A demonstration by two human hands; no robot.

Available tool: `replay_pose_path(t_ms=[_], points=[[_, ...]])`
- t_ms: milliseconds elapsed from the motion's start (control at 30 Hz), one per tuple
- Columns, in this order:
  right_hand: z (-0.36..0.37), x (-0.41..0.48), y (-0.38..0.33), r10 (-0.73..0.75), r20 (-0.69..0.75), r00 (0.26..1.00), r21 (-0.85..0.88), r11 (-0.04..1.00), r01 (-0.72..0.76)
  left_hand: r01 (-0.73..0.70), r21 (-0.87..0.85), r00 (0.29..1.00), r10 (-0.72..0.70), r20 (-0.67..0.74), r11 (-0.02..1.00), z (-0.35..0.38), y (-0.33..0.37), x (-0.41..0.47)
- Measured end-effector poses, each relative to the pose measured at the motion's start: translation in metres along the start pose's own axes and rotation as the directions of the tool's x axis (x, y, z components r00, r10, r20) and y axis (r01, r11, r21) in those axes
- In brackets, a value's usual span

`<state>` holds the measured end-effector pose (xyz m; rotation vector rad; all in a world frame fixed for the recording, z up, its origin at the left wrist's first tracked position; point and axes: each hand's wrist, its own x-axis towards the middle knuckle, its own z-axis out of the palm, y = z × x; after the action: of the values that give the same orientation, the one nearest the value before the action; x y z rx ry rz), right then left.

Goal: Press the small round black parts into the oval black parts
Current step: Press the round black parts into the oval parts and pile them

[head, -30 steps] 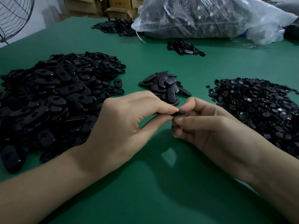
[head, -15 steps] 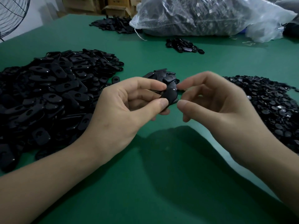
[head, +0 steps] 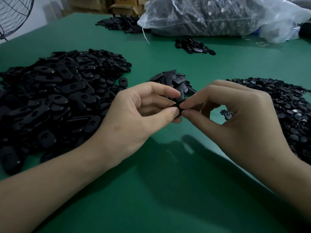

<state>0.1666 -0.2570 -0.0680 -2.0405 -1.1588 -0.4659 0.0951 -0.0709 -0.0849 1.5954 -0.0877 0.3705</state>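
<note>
At 9 o'clock on the counter (head: 151,199) lies a heap of oval black parts (head: 58,98). The left hand (head: 139,115), forearm entering from 8 o'clock, pinches one oval piece (head: 178,109) at centre between thumb and forefinger. The right hand (head: 239,118), fingers arched, pinches its other edge. Small round black parts (head: 286,115) lie at 3 o'clock.

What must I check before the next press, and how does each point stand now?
1. Left hand pinches the black part between thumb and forefinger: ok.
2. Right hand pinches the same part from the other side: ok.
3. Round piece seated in the oval: cannot tell, the fingertips hide it.
4. Pile of oval parts lies on the left: ok.
5. Pile of small round parts lies on the right: ok.
</note>
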Motion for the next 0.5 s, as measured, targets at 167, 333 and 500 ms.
replay_pose_path(t_ms=[167, 333, 500], points=[[0.0019, -0.0001, -0.0010, 0.029, -0.008, 1.000, 0.026, 0.999, -0.028, 0.008, -0.032, 1.000, -0.007, 0.018, 0.999, -0.0005, 0.0002, 0.0015], [0.0024, 0.0001, -0.0021, -0.004, 0.022, 1.000, 0.041, 0.999, 0.003, 0.015, -0.060, 1.000, -0.015, 0.010, 0.998, -0.0009, -0.0010, 0.0027], [0.0052, -0.0020, -0.0008, 0.148, 0.060, 0.987, 0.292, 0.943, -0.159, -0.043, 0.003, 0.999, 0.043, -0.021, 0.999, 0.0002, -0.0021, 0.0022]])
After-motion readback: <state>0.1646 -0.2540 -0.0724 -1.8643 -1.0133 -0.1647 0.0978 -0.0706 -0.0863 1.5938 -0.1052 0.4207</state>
